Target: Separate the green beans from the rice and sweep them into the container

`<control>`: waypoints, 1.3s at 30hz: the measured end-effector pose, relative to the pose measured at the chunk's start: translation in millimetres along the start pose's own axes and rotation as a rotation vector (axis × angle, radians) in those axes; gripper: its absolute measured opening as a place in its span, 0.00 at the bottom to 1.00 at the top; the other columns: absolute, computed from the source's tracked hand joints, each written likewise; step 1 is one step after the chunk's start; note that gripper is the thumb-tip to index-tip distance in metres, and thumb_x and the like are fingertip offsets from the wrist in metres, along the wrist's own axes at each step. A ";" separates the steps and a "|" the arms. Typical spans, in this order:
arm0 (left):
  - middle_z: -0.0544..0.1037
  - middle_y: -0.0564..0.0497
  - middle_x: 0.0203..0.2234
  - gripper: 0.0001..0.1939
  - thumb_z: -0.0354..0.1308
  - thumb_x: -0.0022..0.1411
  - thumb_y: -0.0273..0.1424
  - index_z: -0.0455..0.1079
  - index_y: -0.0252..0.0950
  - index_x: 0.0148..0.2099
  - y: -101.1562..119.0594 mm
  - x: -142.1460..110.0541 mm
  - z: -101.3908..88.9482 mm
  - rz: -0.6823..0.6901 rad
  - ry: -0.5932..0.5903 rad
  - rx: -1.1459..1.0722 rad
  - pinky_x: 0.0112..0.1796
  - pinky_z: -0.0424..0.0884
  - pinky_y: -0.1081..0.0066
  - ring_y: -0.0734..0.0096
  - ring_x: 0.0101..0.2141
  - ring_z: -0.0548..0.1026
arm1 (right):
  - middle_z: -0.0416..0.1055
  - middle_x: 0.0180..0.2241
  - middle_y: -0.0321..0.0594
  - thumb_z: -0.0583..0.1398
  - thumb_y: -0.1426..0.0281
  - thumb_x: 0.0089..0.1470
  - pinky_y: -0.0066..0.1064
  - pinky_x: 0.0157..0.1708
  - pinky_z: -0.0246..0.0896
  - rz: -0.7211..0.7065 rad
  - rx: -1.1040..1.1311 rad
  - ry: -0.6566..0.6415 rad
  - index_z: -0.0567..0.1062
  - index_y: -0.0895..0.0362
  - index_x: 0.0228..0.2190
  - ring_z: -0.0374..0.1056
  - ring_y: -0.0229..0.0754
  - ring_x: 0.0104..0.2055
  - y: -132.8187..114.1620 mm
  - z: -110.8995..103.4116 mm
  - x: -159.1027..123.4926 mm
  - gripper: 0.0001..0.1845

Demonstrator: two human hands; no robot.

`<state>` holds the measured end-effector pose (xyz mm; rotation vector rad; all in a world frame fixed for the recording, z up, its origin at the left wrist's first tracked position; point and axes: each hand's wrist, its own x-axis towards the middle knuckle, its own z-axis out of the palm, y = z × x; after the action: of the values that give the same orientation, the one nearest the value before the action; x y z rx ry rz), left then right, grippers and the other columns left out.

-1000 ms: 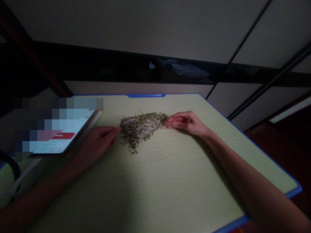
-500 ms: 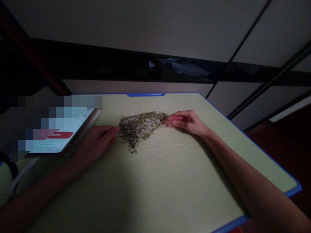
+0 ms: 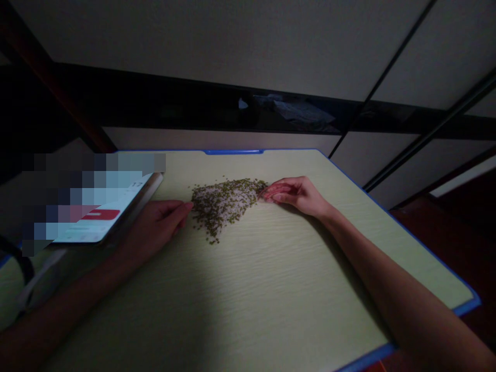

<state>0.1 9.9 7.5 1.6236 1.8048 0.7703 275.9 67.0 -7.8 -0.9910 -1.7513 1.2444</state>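
Head view: loose green-and-white grain heap (image 3: 228, 200) toward far edge of blue-rimmed, pale wood-grain worktop (image 3: 256, 289); likely light, easily scattered, best pinched at its fringe. Flanking it: left hand (image 3: 168, 218), fingertips pinched; right hand (image 3: 296, 195), half curled; contents indiscernible.

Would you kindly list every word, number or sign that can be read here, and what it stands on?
"1" and a second digit too blurred to settle: a number on the lit screen.
Pale mark on the screen's red bar: unreadable.
Faint lines below: too blurred.
The rest is pixelated; no other readable text.
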 end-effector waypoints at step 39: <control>0.56 0.60 0.08 0.19 0.46 0.49 0.46 0.56 0.37 0.16 -4.2 0.3 -0.1 0.024 -0.010 -0.009 0.18 0.52 0.76 0.79 0.13 0.56 | 0.76 0.32 0.43 0.63 0.75 0.42 0.34 0.39 0.66 0.047 0.024 0.004 0.77 0.61 0.31 0.71 0.38 0.32 -2.6 -4.7 -6.4 0.09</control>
<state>-2.7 9.8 4.4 1.6433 1.7748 0.7790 282.3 62.4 -5.1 -1.0256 -1.7149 1.2892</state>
